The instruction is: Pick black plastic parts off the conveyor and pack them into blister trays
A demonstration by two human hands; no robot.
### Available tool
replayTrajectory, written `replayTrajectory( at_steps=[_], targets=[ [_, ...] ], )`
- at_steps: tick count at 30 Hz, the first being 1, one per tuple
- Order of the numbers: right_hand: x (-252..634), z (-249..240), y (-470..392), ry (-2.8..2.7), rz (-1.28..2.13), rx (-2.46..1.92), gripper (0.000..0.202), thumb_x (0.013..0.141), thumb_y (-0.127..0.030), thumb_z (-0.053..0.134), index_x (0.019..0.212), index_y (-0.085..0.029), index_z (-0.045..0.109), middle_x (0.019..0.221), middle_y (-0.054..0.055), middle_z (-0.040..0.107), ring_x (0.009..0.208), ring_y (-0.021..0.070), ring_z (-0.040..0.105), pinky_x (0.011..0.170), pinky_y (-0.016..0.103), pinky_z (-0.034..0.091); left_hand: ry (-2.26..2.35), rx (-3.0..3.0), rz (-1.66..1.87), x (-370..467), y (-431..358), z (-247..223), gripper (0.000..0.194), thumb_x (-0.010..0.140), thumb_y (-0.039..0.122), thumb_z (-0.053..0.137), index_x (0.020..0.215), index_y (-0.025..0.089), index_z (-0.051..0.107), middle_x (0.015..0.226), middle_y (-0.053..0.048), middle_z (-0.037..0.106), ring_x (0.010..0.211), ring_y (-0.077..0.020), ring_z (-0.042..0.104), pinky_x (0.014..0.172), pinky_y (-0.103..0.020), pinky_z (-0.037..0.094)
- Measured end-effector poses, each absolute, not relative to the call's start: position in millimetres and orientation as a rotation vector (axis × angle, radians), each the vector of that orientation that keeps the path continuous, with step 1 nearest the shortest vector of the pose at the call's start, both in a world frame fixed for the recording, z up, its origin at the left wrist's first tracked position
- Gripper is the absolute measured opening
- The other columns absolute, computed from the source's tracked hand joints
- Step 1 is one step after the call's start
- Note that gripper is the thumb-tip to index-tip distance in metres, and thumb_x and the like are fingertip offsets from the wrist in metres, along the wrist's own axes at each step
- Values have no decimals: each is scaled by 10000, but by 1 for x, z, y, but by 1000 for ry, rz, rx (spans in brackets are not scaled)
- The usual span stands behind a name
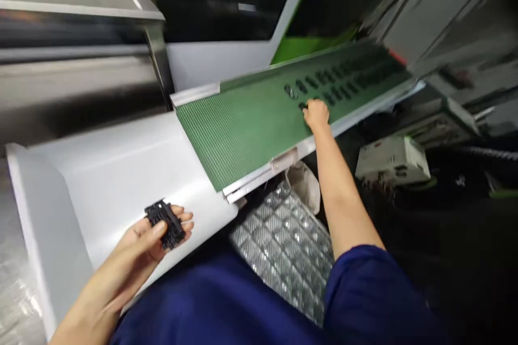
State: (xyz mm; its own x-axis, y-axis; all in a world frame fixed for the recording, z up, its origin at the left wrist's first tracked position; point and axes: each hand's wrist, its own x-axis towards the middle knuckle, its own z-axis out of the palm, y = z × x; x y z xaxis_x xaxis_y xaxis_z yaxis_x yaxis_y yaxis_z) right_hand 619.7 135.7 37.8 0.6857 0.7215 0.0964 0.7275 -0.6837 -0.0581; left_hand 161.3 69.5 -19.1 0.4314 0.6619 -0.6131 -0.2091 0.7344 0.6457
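Observation:
Several ribbed black plastic parts (165,223) lie together in my left hand (154,237), the thumb pressed over them, above the white tray (121,172). Out over the green conveyor belt (246,124), my right hand (317,114) has its fingers closed on a small black plastic part (302,105) at the near row. Most of that part is hidden by the fingers. Beyond it, small black parts (324,77) lie on the belt in two rows, blurred toward the far end.
The white tray joins the belt's near end. A metal rail (263,175) runs along the belt's front edge. Below lies quilted silvery sheeting (283,232). A pale box-shaped device (392,160) stands at the right, and machine panels (218,0) rise behind.

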Motion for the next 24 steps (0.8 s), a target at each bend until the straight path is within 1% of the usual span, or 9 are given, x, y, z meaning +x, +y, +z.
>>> replayTrajectory(
  at_steps=[2, 3, 6, 9, 11, 13, 16, 21, 24],
  targets=[
    [626, 25, 133, -1203, -127, -2800, 350, 973, -181, 472, 1283, -24, 515, 1305, 227, 531, 1249, 260, 492, 1052, 414, 356, 1023, 524, 525, 162, 72, -23, 359, 652, 361, 837, 929, 167, 715, 891, -57, 767, 869, -273, 699, 890, -426, 552],
    [621, 20, 128, -1210, -140, -2732, 373, 954, -176, 501, 1298, -32, 507, 1268, 213, 567, 1220, 259, 516, 1038, 406, 375, 1042, 527, 495, 162, 73, -26, 355, 670, 360, 827, 947, 171, 709, 896, -51, 765, 862, -266, 696, 891, -426, 548],
    [562, 15, 94, -1223, -57, -2275, 361, 919, -185, 541, 1264, -78, 543, 1057, 112, 678, 973, 175, 637, 905, 322, 491, 1046, 537, 438, 164, 71, -34, 396, 672, 385, 835, 987, 187, 700, 925, -41, 769, 871, -253, 689, 874, -383, 546],
    [458, 6, 46, -1317, 347, -1797, 270, 896, -272, 598, 1146, -182, 646, 981, 31, 709, 877, 140, 663, 802, 269, 547, 984, 580, 418, 169, 65, -36, 399, 673, 388, 845, 995, 198, 705, 994, -41, 767, 929, -243, 681, 890, -336, 529],
    [393, -1, 17, -1355, 568, -1632, 227, 853, -272, 659, 1069, -218, 699, 943, 4, 736, 793, 140, 681, 734, 263, 569, 933, 625, 424, 171, 61, -33, 376, 687, 375, 839, 995, 200, 714, 1042, -49, 759, 964, -247, 677, 906, -332, 513],
    [345, -5, 0, -1391, 586, -1544, 224, 844, -238, 681, 1065, -227, 715, 978, 13, 747, 872, 164, 689, 823, 292, 561, 874, 655, 461, 170, 58, -29, 376, 691, 370, 836, 1006, 199, 720, 1044, -63, 755, 972, -260, 674, 888, -339, 511],
    [304, -4, -4, -1411, 471, -1488, 241, 866, -191, 658, 1096, -240, 710, 1022, 35, 742, 957, 190, 670, 905, 332, 531, 816, 659, 585, 160, 54, -25, 389, 695, 379, 827, 1023, 199, 722, 1005, -68, 757, 938, -256, 672, 841, -333, 513],
    [277, -2, 7, -1538, 464, -1449, 306, 891, -179, 607, 1184, -233, 675, 1096, 73, 691, 1024, 206, 641, 914, 335, 531, 798, 618, 777, 131, 44, -24, 322, 737, 356, 800, 1013, 209, 724, 997, -48, 755, 960, -220, 660, 817, -271, 502],
    [278, 0, 9, -1644, 543, -1405, 309, 897, -180, 592, 1194, -216, 666, 1076, 78, 683, 963, 194, 659, 865, 304, 552, 808, 570, 860, 114, 40, -26, 315, 743, 350, 794, 1018, 214, 721, 1034, -52, 747, 967, -227, 671, 852, -297, 501]
  ],
)
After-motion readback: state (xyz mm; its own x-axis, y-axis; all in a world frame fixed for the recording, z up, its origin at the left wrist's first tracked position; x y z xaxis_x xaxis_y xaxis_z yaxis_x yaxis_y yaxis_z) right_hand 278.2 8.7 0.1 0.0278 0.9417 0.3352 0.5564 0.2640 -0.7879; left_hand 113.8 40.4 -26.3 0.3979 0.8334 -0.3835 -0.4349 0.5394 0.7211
